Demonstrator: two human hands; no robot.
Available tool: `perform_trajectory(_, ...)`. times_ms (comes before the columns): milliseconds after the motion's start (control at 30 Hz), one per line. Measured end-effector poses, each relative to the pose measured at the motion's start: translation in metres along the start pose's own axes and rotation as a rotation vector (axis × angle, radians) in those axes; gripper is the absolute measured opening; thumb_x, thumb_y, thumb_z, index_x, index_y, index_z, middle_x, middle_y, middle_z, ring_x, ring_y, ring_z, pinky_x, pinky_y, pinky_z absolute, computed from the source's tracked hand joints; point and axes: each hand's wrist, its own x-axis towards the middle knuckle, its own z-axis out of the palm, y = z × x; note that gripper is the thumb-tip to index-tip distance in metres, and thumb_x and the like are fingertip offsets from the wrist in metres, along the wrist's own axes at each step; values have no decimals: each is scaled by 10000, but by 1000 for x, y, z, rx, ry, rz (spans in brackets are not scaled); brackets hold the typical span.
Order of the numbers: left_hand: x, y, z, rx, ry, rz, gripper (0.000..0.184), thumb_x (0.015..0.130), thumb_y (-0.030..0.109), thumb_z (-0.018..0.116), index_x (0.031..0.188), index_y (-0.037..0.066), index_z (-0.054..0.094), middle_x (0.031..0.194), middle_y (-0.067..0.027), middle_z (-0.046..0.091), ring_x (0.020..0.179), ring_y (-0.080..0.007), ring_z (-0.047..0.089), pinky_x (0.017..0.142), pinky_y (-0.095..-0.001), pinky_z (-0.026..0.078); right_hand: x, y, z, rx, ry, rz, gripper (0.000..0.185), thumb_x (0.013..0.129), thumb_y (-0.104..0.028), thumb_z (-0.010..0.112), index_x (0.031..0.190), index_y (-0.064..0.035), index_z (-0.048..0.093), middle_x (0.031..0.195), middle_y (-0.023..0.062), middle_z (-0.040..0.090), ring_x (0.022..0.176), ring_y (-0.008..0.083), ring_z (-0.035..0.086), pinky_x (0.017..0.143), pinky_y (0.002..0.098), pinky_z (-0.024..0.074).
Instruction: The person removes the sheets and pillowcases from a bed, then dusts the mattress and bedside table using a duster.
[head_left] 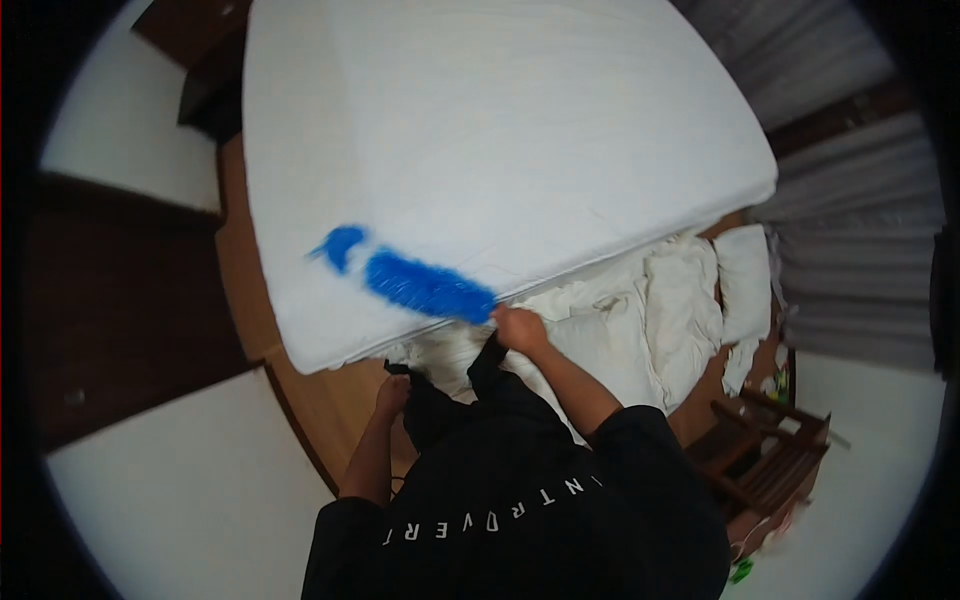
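My right hand (518,328) is closed around the handle end of a fluffy blue duster (425,285). The duster reaches out to the left over the white mattress (520,130), its far tip blurred by motion. Whether its fibres touch the mattress I cannot tell. Low beside my dark trousers, my left hand (395,392) looks closed, with a small black shape at its fingers that I cannot make out.
White bedding (620,320) and a pillow (745,280) lie on the floor along the mattress's near right side. A wooden rack (765,450) stands at the lower right. Grey curtains (850,220) hang on the right, and a dark door (120,310) is on the left.
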Motion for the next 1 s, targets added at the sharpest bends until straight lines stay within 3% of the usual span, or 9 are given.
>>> perform_trajectory(200,45,-7,-8,162,-48,-19,233,824,262,521,798,30,526,696,-18,529,615,-117,487,581,-258,406,-90,152,-42,134,549,1062,309,838,-284,350,937,-123,596,859,201,597,814,388,564,737,464,436)
perform_trajectory(333,31,50,2,264,-14,-60,260,837,271,494,840,14,534,708,-45,532,628,-125,488,596,-274,412,-115,147,-62,498,895,1326,415,883,-306,325,888,35,562,881,237,580,860,403,537,745,444,403)
perform_trajectory(433,57,45,2,382,-120,-113,352,841,376,442,1011,73,497,894,-68,576,741,-165,548,560,-312,408,-120,123,-38,585,1037,1225,388,891,-279,337,879,38,560,845,224,585,809,376,542,723,409,401)
perform_trajectory(500,54,67,19,272,-57,-70,273,835,273,495,785,12,554,684,-64,534,608,-144,494,590,-299,420,-127,116,-4,597,1025,1085,365,889,-253,349,859,42,560,830,203,596,791,365,548,719,396,409)
perform_trajectory(600,99,50,31,589,-109,237,369,847,369,426,842,28,569,709,-73,559,619,-165,523,634,-297,434,-134,92,26,682,915,938,339,884,-239,354,839,25,562,784,174,600,731,319,559,676,371,415)
perform_trajectory(633,83,79,45,458,-101,107,484,868,456,331,928,33,557,727,-83,564,604,-170,517,634,-312,431,-130,83,27,693,903,900,339,884,-239,354,839,25,562,784,174,600,731,319,559,676,371,415)
perform_trajectory(700,93,99,62,280,-185,15,612,857,554,242,1015,38,530,744,-78,573,592,-158,510,596,-304,414,-132,70,22,679,947,829,313,886,-236,365,736,-14,526,531,34,446,499,130,407,497,294,345)
perform_trajectory(833,72,163,107,110,-341,-30,741,804,659,168,1070,53,503,830,-44,577,655,-125,513,567,-267,378,-126,68,0,670,798,729,279,861,-244,400,762,-10,514,633,174,534,576,300,510,564,372,394)
perform_trajectory(1000,54,240,163,-124,-386,108,743,754,650,407,1203,60,369,938,-87,558,785,-164,554,650,-298,446,-121,32,-59,440,604,578,269,852,-269,423,766,-32,516,647,221,544,621,385,538,558,440,397)
